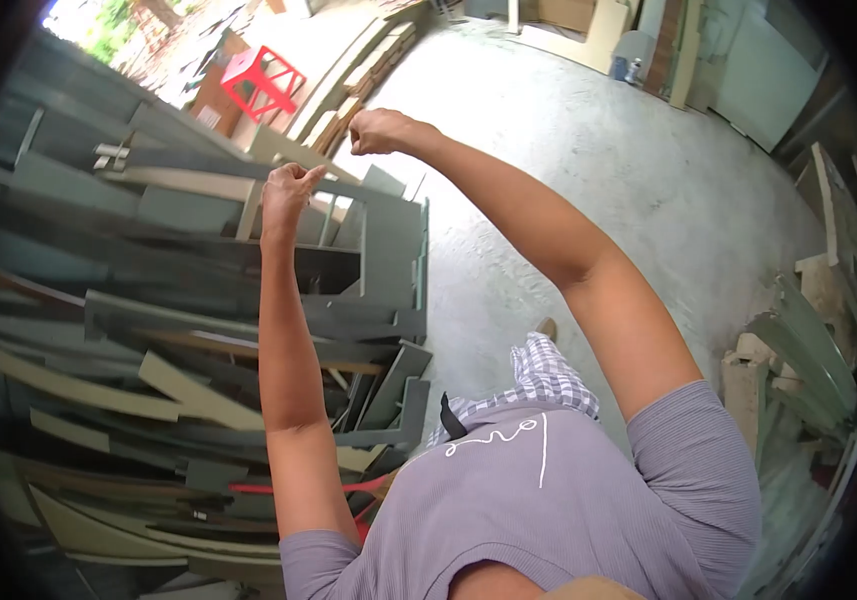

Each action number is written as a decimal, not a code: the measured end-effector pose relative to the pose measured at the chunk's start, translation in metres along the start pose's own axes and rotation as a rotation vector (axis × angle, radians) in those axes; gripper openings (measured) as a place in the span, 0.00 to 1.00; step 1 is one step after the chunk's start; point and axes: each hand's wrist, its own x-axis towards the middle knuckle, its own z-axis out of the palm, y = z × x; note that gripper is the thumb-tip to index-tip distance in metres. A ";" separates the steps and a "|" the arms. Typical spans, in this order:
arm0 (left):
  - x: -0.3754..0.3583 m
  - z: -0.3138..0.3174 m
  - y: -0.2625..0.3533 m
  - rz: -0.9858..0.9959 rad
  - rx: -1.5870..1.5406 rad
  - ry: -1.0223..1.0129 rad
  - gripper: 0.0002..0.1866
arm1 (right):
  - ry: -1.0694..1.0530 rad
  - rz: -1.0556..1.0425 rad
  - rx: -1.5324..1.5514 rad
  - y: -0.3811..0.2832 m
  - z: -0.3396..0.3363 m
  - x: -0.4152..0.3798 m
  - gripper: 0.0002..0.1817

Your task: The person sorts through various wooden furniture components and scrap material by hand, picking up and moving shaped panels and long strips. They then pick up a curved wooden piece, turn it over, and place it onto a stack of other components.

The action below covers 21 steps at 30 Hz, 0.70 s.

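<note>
Flat grey-green panels [388,240] are lying in a dense, jumbled heap below the left hand [293,192] and along that side of the person, their smooth faces and straight edges overlapping at many angles. Pale cream strips [195,392] — long, narrow and thin — are crossing the darker pieces, and a slim red rod [268,488] is showing low in the heap.

The left hand is hovering in view over the far part of the heap, its fingers folding inward and its thumb and forefinger drawing together at the tips; whether they are pinching something thin, one cannot tell. The right hand [380,132] is curling into a loose fist, its palm hidden, near long wooden pieces [373,75] that are lying in a stack.

Farther off, a glossy red stool [263,82] with open, angular sides is standing beyond the left hand. A smooth, mottled grey floor [518,130] is stretching to the right, where more boards [798,335], some rough-edged, are leaning and piling up. The person is wearing a finely ribbed grey-purple shirt [568,500] with looping white lettering — and a soft checked cloth [553,375] is hanging below it.
</note>
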 end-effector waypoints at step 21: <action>0.288 0.408 0.380 0.333 0.034 -0.360 0.22 | 0.101 0.284 0.061 0.533 -0.238 0.011 0.12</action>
